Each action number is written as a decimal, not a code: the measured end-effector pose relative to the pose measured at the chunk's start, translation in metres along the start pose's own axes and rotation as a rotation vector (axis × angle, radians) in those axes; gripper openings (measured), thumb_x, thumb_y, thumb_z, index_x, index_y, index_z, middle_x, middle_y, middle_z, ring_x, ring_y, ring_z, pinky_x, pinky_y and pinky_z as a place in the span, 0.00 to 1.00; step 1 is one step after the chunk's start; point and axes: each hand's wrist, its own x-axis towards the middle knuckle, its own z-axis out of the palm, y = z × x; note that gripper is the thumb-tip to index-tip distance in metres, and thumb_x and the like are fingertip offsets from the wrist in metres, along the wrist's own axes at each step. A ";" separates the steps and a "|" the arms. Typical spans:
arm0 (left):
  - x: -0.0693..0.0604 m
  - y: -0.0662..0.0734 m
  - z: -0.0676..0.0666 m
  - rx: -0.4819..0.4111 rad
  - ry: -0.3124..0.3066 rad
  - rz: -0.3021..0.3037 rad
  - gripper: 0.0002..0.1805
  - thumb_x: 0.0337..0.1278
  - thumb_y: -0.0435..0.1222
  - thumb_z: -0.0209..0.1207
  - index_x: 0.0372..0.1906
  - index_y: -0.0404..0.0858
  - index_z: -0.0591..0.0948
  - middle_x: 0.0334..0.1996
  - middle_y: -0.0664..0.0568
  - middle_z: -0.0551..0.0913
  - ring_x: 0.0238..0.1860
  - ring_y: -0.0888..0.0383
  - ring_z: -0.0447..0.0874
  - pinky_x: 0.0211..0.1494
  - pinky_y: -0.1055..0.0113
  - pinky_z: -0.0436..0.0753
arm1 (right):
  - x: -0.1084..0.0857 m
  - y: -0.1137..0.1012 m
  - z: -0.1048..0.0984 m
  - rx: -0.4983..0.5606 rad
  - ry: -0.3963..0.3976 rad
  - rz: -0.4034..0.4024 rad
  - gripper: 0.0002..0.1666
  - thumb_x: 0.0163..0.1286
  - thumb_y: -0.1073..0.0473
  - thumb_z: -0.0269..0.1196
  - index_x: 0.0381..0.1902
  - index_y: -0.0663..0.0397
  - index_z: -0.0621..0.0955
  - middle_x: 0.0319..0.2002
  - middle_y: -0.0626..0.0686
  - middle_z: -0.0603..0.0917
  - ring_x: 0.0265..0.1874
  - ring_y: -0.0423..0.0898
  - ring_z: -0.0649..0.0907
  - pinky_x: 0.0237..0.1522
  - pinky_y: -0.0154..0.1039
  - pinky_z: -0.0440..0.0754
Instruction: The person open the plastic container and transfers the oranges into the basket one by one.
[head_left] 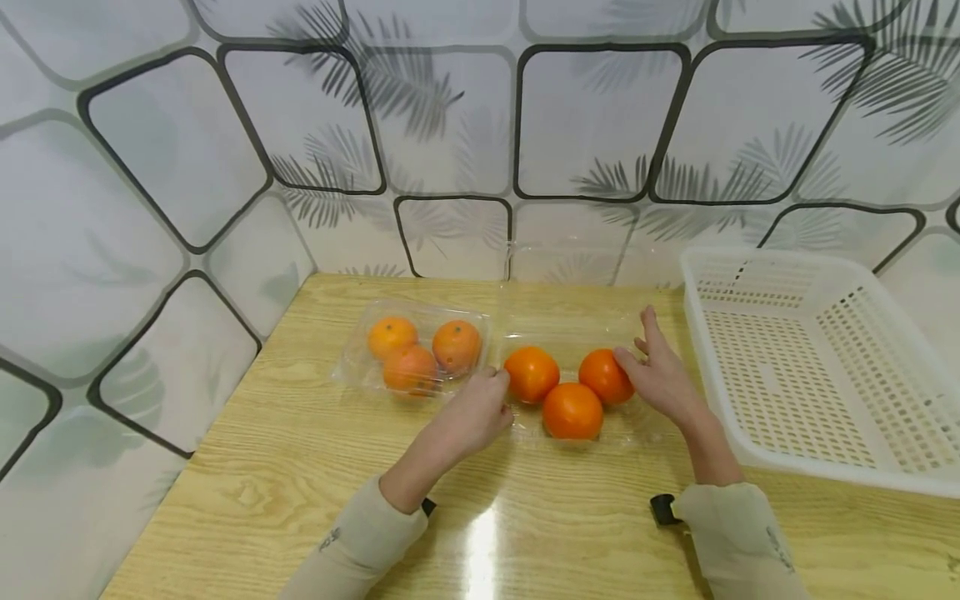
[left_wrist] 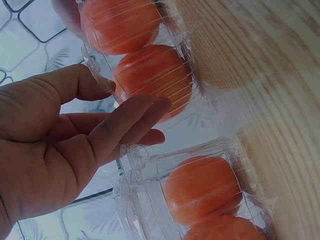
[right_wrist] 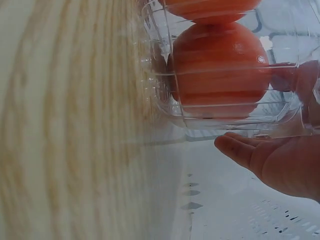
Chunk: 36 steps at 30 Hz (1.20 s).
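Note:
An uncovered clear plastic box (head_left: 547, 433) with three oranges (head_left: 573, 411) stands on the table, its transparent lid (head_left: 573, 308) raised at the back. At its left side, my left hand (head_left: 472, 410) pinches the rim, with the thumb at the edge and the fingers along the outer wall in the left wrist view. My right hand (head_left: 663, 379) is at the right side. Its thumb touches the right orange (head_left: 606, 377) inside, while straight fingers (right_wrist: 240, 150) extend outside the wall in the right wrist view.
A second clear box (head_left: 360, 379) with three oranges (head_left: 410, 368) sits just left of my left hand. At the right stands a white perforated plastic basket (head_left: 712, 375). A patterned wall (head_left: 450, 125) borders the wooden table (head_left: 247, 483) at the back and left.

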 end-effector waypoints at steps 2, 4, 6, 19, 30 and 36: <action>0.000 -0.001 0.001 -0.001 0.004 0.005 0.05 0.45 0.23 0.59 0.29 0.31 0.75 0.27 0.47 0.73 0.28 0.55 0.68 0.31 0.65 0.72 | 0.001 0.001 0.000 0.010 -0.011 0.006 0.52 0.79 0.49 0.51 0.77 0.48 0.26 0.79 0.54 0.31 0.75 0.66 0.54 0.68 0.64 0.60; 0.001 -0.001 0.001 -0.004 0.007 0.008 0.05 0.45 0.23 0.59 0.29 0.31 0.75 0.27 0.47 0.73 0.28 0.55 0.69 0.31 0.66 0.72 | 0.001 0.002 0.000 0.019 -0.018 0.012 0.51 0.79 0.48 0.50 0.77 0.47 0.26 0.79 0.53 0.31 0.75 0.66 0.54 0.69 0.64 0.59; 0.001 -0.001 0.001 -0.008 0.002 0.005 0.05 0.46 0.23 0.59 0.30 0.31 0.76 0.27 0.46 0.73 0.29 0.55 0.69 0.32 0.66 0.73 | 0.001 0.003 -0.001 0.021 -0.018 0.016 0.51 0.79 0.47 0.50 0.77 0.47 0.27 0.79 0.53 0.30 0.75 0.66 0.54 0.69 0.65 0.58; -0.001 0.000 0.001 0.027 -0.011 0.003 0.08 0.49 0.25 0.61 0.36 0.28 0.78 0.31 0.44 0.76 0.33 0.51 0.74 0.38 0.61 0.78 | 0.007 0.012 0.002 0.162 -0.015 0.019 0.50 0.79 0.47 0.51 0.79 0.56 0.33 0.79 0.60 0.35 0.77 0.63 0.47 0.73 0.61 0.50; 0.000 0.001 0.001 0.037 -0.005 0.009 0.10 0.50 0.25 0.61 0.40 0.26 0.78 0.32 0.43 0.77 0.33 0.51 0.76 0.36 0.61 0.78 | 0.007 0.014 0.000 0.161 -0.043 0.047 0.48 0.79 0.47 0.50 0.79 0.61 0.36 0.78 0.66 0.38 0.77 0.61 0.46 0.73 0.61 0.51; -0.001 0.001 0.001 0.030 -0.020 0.001 0.10 0.51 0.25 0.61 0.40 0.26 0.78 0.33 0.43 0.77 0.33 0.52 0.75 0.37 0.62 0.78 | 0.007 0.017 0.001 0.157 -0.059 0.062 0.48 0.79 0.46 0.49 0.79 0.64 0.37 0.78 0.67 0.39 0.77 0.62 0.46 0.73 0.61 0.51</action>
